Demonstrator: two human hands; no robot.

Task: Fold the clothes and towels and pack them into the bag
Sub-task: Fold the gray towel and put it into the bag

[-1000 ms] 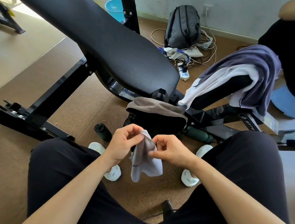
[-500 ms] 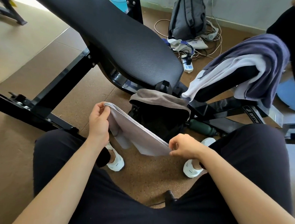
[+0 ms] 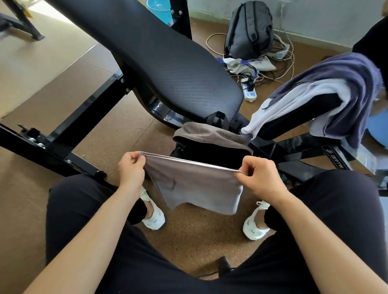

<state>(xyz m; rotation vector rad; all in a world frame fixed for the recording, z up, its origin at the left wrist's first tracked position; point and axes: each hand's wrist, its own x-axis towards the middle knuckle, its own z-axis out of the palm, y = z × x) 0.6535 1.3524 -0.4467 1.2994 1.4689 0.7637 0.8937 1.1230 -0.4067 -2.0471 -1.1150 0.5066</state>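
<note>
Once bunched, the cloth (image 3: 197, 186) now hangs stretched, left hand (image 3: 130, 172) and right hand (image 3: 259, 178) pinching its top corners. Folding remains; clothes (image 3: 347, 75) at 2 o'clock await the bag (image 3: 211, 151).

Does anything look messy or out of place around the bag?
A brownish towel lies draped over the black bag, not tucked in; the light grey cloth pinched by left hand and right hand hangs unevenly.

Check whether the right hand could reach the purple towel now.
Probably not yet: the right hand and left hand both pinch the grey cloth. Otherwise the purple towel lies uncovered, nothing between.
</note>
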